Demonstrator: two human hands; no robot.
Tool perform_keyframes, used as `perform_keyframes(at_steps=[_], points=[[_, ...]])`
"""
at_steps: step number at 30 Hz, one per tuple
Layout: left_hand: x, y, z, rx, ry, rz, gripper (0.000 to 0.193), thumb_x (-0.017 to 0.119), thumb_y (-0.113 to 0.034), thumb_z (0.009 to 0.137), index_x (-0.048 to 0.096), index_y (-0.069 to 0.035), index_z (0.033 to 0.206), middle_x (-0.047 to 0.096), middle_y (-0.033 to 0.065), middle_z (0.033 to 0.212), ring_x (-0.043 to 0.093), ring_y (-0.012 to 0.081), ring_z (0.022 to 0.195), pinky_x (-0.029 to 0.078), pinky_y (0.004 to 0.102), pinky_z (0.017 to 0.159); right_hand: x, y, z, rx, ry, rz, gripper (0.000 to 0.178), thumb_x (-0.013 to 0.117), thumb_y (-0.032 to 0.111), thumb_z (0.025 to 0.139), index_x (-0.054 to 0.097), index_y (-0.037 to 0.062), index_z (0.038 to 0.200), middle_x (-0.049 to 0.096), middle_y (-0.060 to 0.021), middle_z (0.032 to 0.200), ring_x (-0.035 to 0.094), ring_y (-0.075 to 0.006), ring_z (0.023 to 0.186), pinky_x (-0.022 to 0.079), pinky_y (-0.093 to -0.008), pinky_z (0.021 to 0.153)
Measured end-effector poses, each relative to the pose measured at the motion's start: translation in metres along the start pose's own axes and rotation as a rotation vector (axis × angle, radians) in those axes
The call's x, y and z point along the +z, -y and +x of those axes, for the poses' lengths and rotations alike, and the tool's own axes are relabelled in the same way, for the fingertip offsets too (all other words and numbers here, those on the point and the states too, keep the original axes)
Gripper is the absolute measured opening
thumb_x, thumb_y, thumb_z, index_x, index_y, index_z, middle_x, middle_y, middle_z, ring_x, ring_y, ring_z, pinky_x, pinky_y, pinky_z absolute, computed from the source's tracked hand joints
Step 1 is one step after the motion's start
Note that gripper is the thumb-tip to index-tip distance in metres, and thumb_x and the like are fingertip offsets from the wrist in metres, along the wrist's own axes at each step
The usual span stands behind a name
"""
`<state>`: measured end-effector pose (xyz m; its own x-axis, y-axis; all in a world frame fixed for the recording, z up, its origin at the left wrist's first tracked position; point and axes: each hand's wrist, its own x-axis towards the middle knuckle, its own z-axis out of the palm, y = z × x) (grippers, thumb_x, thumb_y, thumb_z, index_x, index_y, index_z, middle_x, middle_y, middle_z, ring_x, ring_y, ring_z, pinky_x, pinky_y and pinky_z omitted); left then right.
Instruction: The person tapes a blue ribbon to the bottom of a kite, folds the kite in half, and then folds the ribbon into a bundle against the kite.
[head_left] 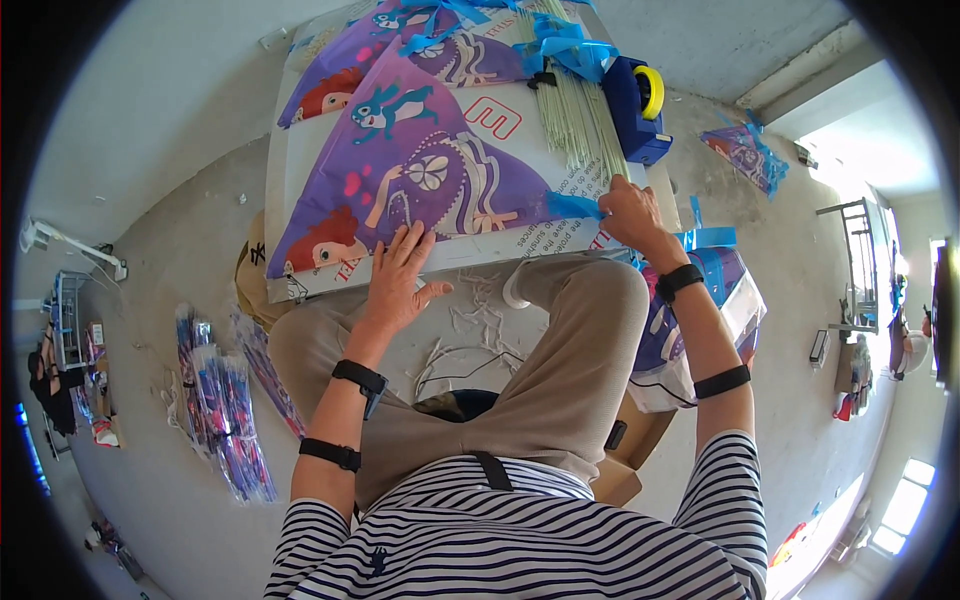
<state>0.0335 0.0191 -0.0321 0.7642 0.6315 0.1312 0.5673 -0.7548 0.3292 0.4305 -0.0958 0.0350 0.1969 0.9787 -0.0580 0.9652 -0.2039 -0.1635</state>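
A purple triangular kite printed with a red-haired cartoon figure lies flat on a white printed board before me. My left hand rests on its lower edge, fingers stretched out, with nothing gripped. At the kite's right corner a blue ribbon runs to my right hand, whose fingers are pinched on its end. Just beyond that hand lies a bundle of thin pale rods. Another purple kite lies partly under the first.
A blue tape dispenser with a yellow roll stands at the board's right edge. Wrapped kite bundles lie on the floor at left. At right are a bag of kites, an opened cardboard box and another kite.
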Motion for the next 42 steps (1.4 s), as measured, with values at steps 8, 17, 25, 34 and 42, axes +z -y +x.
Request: perform_keyframes(at_steps=[8,17,25,34,42], points=[[0.0,-0.002,0.002,-0.001,0.0,-0.01,0.092,0.059,-0.072,0.083,0.045,-0.014,0.153,0.034,0.0065,0.164,0.032,0.0316,0.15,0.024,0.0594,0.119,0.011,-0.014,0.004,-0.02,0.02,-0.188,0.018,0.068,0.008,0.07,0.079,0.0135,0.082,0.067,-0.0102,0.095,0.062,-0.0298,0.104,0.044,-0.0469,0.088],[-0.002,0.0,0.0,-0.002,0.015,-0.003,0.091,0.06,-0.07,0.083,0.046,-0.014,0.153,0.034,0.0065,0.163,0.032,0.0313,0.15,0.025,0.0605,0.118,-0.04,-0.072,0.027,0.077,0.363,0.604,0.025,0.076,0.007,0.067,0.066,0.0019,0.089,0.063,-0.0018,0.078,0.059,-0.0123,0.075,0.048,-0.0307,0.07],[-0.002,-0.005,0.004,-0.012,0.033,-0.017,0.091,0.061,-0.071,0.082,0.046,-0.015,0.152,0.034,0.0054,0.164,0.031,0.0307,0.151,0.024,0.0603,0.119,-0.075,-0.126,0.015,0.158,0.59,0.606,0.033,0.079,0.003,0.058,0.066,0.0029,0.089,0.061,0.002,0.078,0.056,-0.0116,0.075,0.047,-0.0317,0.07],[-0.007,-0.005,0.004,-0.021,0.077,0.003,0.092,0.059,-0.071,0.083,0.041,-0.017,0.156,0.031,0.0045,0.165,0.029,0.0317,0.151,0.022,0.0592,0.12,-0.08,-0.158,0.002,0.204,0.267,-0.301,0.022,0.072,0.002,0.058,0.074,0.0068,0.079,0.073,-0.0176,0.088,0.071,-0.0393,0.088,0.054,-0.0489,0.068],[-0.009,-0.006,0.006,-0.014,0.091,0.017,0.092,0.058,-0.07,0.084,0.04,-0.016,0.156,0.031,0.005,0.165,0.029,0.0323,0.151,0.022,0.0593,0.12,-0.074,-0.158,-0.027,0.459,-0.28,-0.517,0.026,0.067,0.011,0.079,0.075,0.0144,0.103,0.07,-0.0134,0.111,0.064,-0.0339,0.113,0.052,-0.0483,0.087]])
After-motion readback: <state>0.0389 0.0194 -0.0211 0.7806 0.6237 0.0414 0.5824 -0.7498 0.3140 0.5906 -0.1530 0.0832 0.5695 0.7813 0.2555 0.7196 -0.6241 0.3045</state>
